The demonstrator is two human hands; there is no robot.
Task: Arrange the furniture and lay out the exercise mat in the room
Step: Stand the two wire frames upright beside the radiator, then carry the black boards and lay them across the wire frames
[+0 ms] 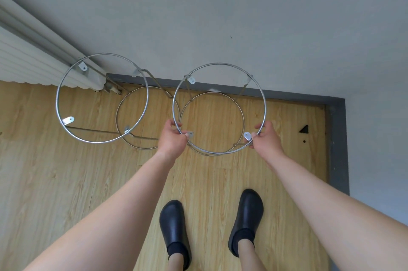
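Two round metal stool frames without seats stand side by side on the wooden floor near the wall. The right frame (220, 64) has its top ring gripped on the near side by both hands: my left hand (173, 138) holds the ring's left near part, my right hand (266, 137) its right near part. The left frame (66, 80) stands apart from my hands, close to the radiator, its lower ring (123, 103) overlapping the view of the right frame. No exercise mat is in view.
A white radiator (33, 65) runs along the left wall. A grey skirting board (335, 138) borders the floor at the back and right, forming a corner. My two black shoes (174, 231) stand on the wooden floor (66, 182) just behind the frames.
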